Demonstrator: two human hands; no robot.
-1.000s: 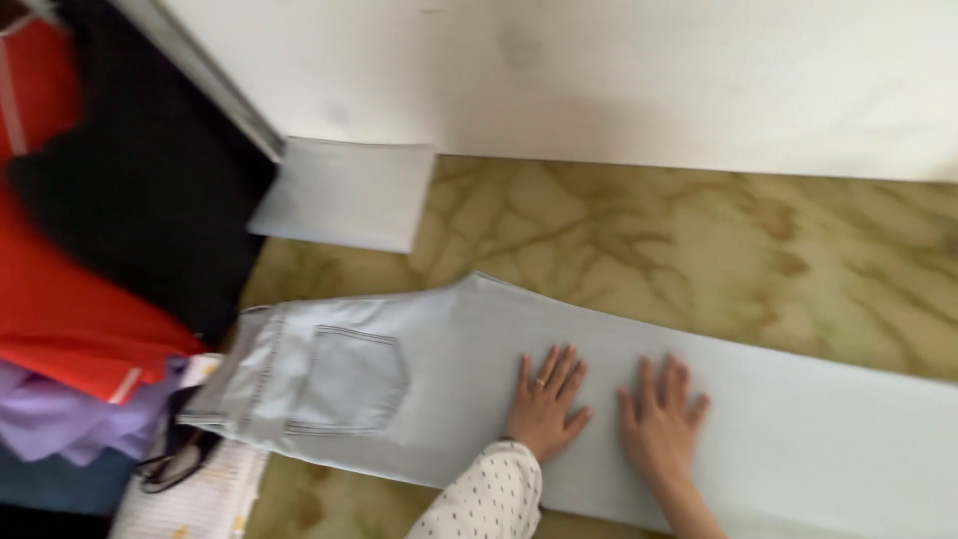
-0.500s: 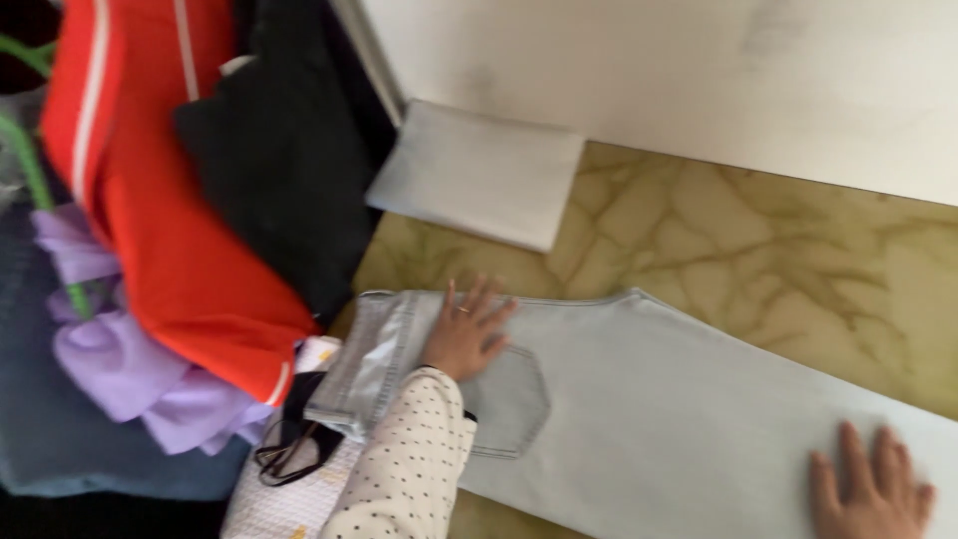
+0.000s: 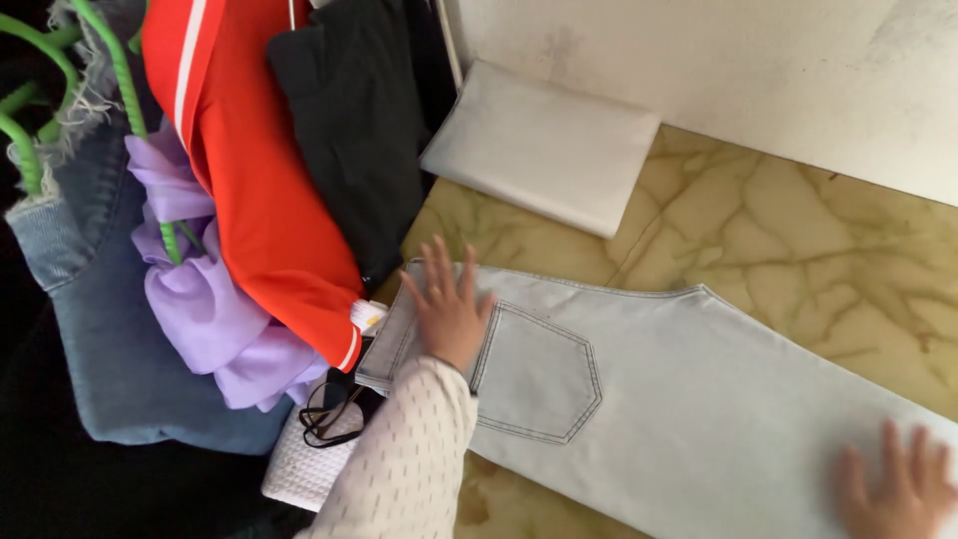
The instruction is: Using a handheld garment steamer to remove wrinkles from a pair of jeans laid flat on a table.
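A pair of pale blue jeans [image 3: 689, 379] lies flat on a marbled yellow-green surface [image 3: 798, 240], waistband to the left and a back pocket [image 3: 534, 374] facing up. My left hand [image 3: 446, 304], in a white dotted sleeve, rests flat with spread fingers on the waistband, just left of the pocket. My right hand [image 3: 898, 489] presses flat on the leg of the jeans at the lower right edge of view, partly cut off. Neither hand grips anything.
A heap of clothes lies at the left: a red garment [image 3: 249, 190], a black one [image 3: 359, 130], a purple one [image 3: 210, 319], blue denim [image 3: 100, 329] and green hangers [image 3: 30, 110]. A folded white cloth [image 3: 544, 145] lies near the white wall [image 3: 718, 70]. A white textured item [image 3: 309, 464] sits below.
My left hand slid left along the jeans from the leg to the waistband. My right hand ended up far right on the leg. The view shifted left, showing more of the clothes heap.
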